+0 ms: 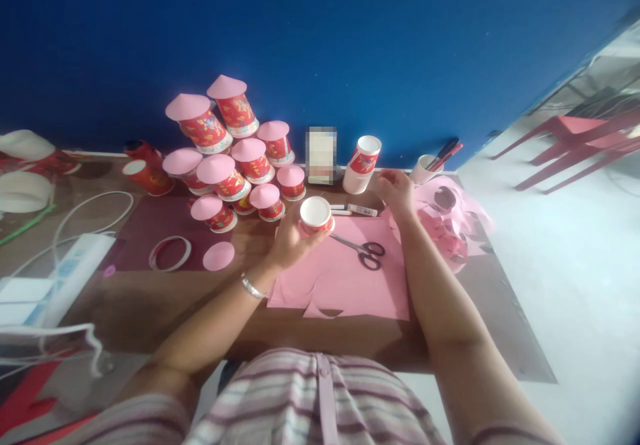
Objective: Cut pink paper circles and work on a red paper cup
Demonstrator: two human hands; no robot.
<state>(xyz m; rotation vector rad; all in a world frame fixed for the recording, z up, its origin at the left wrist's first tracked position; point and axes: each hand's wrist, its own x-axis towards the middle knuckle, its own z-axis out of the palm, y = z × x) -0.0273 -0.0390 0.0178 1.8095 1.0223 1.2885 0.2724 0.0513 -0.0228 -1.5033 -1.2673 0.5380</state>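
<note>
The left hand (289, 240) grasps a red paper cup (316, 214) above the pink sheet (345, 285) — just beside the scissors (364, 250) — while the right hand (397, 188) rests near the cup stack (363, 164), its grip impossible to tell.

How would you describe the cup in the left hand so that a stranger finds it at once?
On the brown table before the blue wall lies a pink paper sheet. At its upper left corner the left hand holds a red paper cup. Unlike the piled cups behind it, it wears no pink cone, so its white inside shows.
</note>
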